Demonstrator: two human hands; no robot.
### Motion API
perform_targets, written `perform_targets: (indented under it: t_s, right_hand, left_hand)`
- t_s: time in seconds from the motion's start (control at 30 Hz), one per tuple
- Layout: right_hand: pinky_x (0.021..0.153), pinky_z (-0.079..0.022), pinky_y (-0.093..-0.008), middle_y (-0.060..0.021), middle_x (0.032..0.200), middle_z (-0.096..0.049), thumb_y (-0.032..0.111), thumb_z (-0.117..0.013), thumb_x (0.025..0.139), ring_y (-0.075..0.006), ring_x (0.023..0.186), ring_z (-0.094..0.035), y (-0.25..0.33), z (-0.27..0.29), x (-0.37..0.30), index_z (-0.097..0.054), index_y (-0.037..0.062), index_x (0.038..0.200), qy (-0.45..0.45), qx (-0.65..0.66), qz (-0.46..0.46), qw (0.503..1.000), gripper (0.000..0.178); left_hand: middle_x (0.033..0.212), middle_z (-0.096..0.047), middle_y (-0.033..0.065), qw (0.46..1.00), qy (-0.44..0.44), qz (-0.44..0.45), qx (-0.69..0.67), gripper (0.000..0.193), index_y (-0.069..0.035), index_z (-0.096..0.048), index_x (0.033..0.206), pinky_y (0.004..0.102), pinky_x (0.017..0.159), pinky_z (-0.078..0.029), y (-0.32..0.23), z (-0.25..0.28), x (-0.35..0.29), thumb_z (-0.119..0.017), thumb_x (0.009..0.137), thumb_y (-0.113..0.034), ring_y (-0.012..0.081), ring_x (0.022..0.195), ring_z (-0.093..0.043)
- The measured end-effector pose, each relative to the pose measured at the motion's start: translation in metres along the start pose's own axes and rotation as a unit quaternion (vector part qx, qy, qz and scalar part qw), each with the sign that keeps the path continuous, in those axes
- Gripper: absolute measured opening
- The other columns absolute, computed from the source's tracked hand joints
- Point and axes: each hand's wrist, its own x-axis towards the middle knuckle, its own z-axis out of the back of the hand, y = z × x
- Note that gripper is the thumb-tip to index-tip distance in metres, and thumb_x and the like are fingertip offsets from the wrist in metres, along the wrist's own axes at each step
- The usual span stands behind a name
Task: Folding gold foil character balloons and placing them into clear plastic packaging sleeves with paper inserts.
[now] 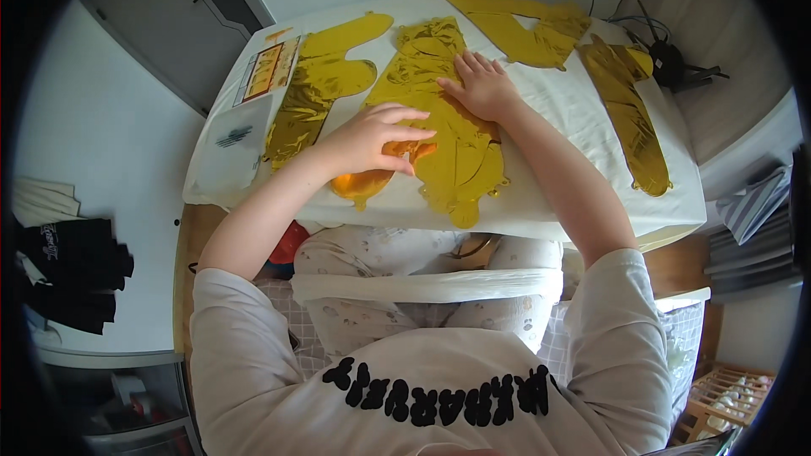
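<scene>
A large gold foil balloon (456,148), flat and wrinkled, lies across the middle of the table. On its upper part rests my right hand (483,89), palm down with the fingers spread. My left hand (380,139) is over the balloon's left side, fingers apart and slightly bent. Beneath that hand, a shiny orange-gold foil piece (361,183) shows, partly covered by the thumb and palm; whether the hand touches it is hard to tell. Left of the large balloon lies another flat gold foil balloon (325,80).
More flat gold foil balloons lie at the table's back (515,29) and right side (625,110). A printed card (270,67) and a clear plastic bag (232,148) are at the left. A black device with antennas (667,63) stands at the far right corner of the white-covered table (557,143).
</scene>
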Motion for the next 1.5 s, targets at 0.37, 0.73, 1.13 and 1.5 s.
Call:
perform_targets:
  t_s: [0.37,0.73,1.13,1.5]
  right_hand:
    - [0.128,-0.018,-0.0477,-0.0148,0.169,-0.029,0.073,-0.030,0.101,-0.0281,0.158,-0.024,0.000,-0.002,0.002,-0.034,0.0055,0.161,-0.015,0.003,-0.003,1.000,0.090]
    - [0.129,-0.015,-0.0461,-0.0134,0.171,-0.025,0.077,-0.024,0.100,-0.0270,0.159,-0.019,-0.001,0.001,0.001,-0.029,0.0068,0.163,0.015,-0.005,-0.011,1.000,0.095]
    - [0.128,-0.017,-0.0483,-0.0136,0.171,-0.024,0.072,-0.033,0.101,-0.0283,0.159,-0.020,-0.036,-0.012,0.012,-0.028,0.0073,0.163,0.026,-0.058,0.039,0.997,0.091]
    - [0.129,-0.017,-0.0462,-0.0151,0.169,-0.029,0.074,-0.030,0.101,-0.0286,0.158,-0.023,-0.002,0.000,0.001,-0.035,0.0057,0.160,-0.004,0.009,-0.004,1.000,0.090]
  left_hand:
    - [0.151,-0.051,0.0184,0.925,-0.044,0.333,0.177,0.078,-0.007,-0.038,0.158,0.0450,0.120,-0.029,-0.030,-0.013,-0.061,-0.063,0.099,-0.052,0.0304,0.145,-0.043]
    - [0.142,-0.054,0.0113,0.899,-0.256,0.256,-0.246,0.063,-0.013,-0.054,0.146,0.0328,0.096,-0.048,-0.006,0.002,-0.045,-0.067,0.085,-0.003,0.0190,0.116,-0.057]
    - [0.152,-0.045,0.0119,0.848,0.035,0.321,-0.420,0.080,-0.015,-0.031,0.160,0.0464,0.108,-0.044,-0.078,0.072,0.102,-0.070,0.092,-0.028,0.0200,0.133,-0.052]
    - [0.122,-0.067,0.0113,0.962,-0.127,0.237,-0.044,0.024,-0.005,-0.067,0.120,0.0376,0.100,-0.052,0.050,0.012,0.029,-0.062,0.101,-0.019,0.0243,0.110,-0.068]
